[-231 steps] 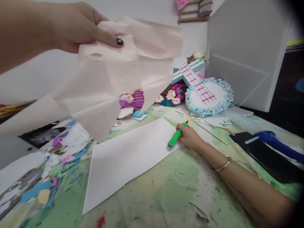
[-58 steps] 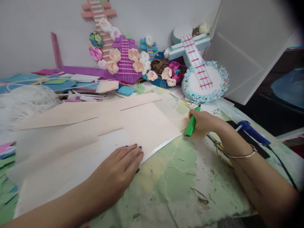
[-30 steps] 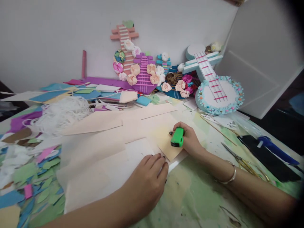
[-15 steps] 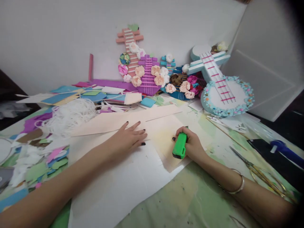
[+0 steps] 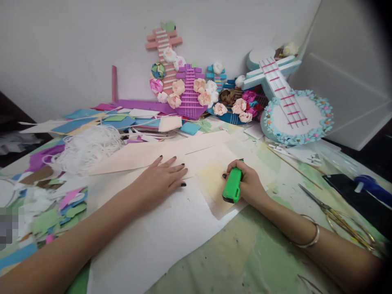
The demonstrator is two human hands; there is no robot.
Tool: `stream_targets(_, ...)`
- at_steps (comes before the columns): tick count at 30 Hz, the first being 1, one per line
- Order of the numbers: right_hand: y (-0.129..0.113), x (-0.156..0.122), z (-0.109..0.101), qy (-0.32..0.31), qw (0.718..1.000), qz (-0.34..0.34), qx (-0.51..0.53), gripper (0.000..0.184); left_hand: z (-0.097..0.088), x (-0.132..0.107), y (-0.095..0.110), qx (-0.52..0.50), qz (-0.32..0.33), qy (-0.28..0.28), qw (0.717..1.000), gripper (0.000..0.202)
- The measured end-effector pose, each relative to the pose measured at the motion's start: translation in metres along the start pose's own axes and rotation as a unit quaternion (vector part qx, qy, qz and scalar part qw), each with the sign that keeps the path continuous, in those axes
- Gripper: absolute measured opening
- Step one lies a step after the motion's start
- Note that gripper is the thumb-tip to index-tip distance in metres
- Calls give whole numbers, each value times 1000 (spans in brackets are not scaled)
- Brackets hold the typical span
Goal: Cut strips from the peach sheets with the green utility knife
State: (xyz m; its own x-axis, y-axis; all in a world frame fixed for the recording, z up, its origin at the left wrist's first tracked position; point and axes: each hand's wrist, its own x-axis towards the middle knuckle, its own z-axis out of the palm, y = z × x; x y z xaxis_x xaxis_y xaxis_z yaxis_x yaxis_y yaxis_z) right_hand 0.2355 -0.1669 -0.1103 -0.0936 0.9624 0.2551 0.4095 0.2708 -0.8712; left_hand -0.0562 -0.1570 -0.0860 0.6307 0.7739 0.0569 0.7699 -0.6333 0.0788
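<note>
Mottled table (image 5: 226, 253) | left hand (image 5: 162, 176) spread on peach paper (image 5: 122, 157) | right hand (image 5: 249, 183) gripping bright green, black-ended tool (image 5: 232, 185)

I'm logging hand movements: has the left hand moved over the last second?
Yes: the left hand has moved farther back and leftward, closer to the white string bundle.

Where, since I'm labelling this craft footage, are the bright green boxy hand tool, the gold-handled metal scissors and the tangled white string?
Bright green boxy hand tool (image 5: 232, 186), head view: middle of its casing.
Gold-handled metal scissors (image 5: 328, 211), head view: near the pivot.
Tangled white string (image 5: 92, 148), head view: middle of the heap.
</note>
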Motion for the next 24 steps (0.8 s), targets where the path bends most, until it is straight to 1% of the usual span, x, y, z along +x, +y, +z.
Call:
stream_targets(4,-1,0,0,0,1000,6,-2,16,-2,0,0,4,-2,3,1000,50)
stream_targets(8,-1,0,0,-2,1000,1,-6,17,-4,0,1,9,-6,-14,1000,52)
stream_targets(15,-2,-1,-1,1,1000,-6,-19,16,-2,-3,3,32,-18,-12,999,54)
stream_targets(17,-2,-1,-1,0,1000,-4,-16,16,-1,-4,3,38,-13,-13,999,58)
stream_targets(20,-1,-1,-1,-1,1000,-3,-16,16,0,-6,1,45,-3,-18,999,69)
stream_targets(24,0,0,-1,3,999,-8,-34,14,0,-7,2,47,-6,-14,999,70)
